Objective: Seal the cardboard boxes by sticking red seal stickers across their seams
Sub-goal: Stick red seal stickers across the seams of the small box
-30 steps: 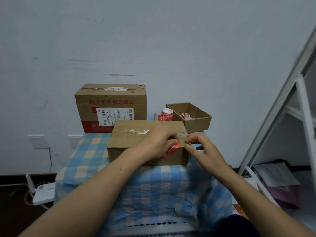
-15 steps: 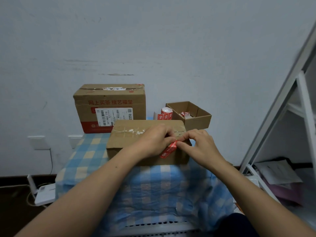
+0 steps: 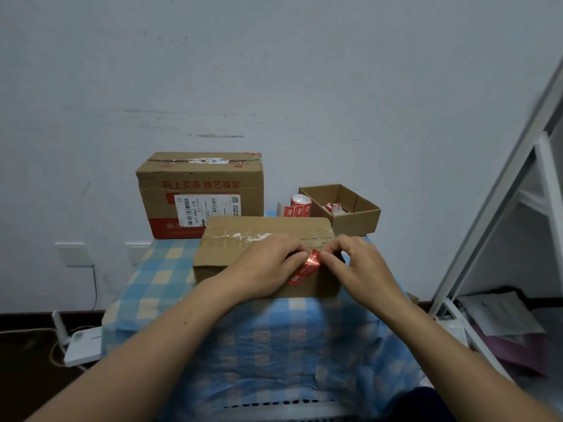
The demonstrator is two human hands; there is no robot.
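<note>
A closed brown cardboard box [image 3: 231,242] lies on the blue checked cloth [image 3: 274,345] right in front of me. A red seal sticker [image 3: 306,269] runs slantwise from its top front edge down the front face. My left hand [image 3: 268,266] lies over the box's front edge, fingertips on the sticker's upper left side. My right hand [image 3: 356,263] pinches the sticker's top end with curled fingers. A roll of red stickers [image 3: 300,205] stands behind the box.
A bigger printed carton [image 3: 201,190] stands at the back left against the wall. A small open box [image 3: 350,208] with scraps sits back right. A white metal rack [image 3: 518,208] rises on the right, papers beneath it. A white router [image 3: 82,345] lies on the floor at left.
Both hands have shifted slightly left along the box's front edge with the sticker. The sticker's lower end now lies further down the front face.
</note>
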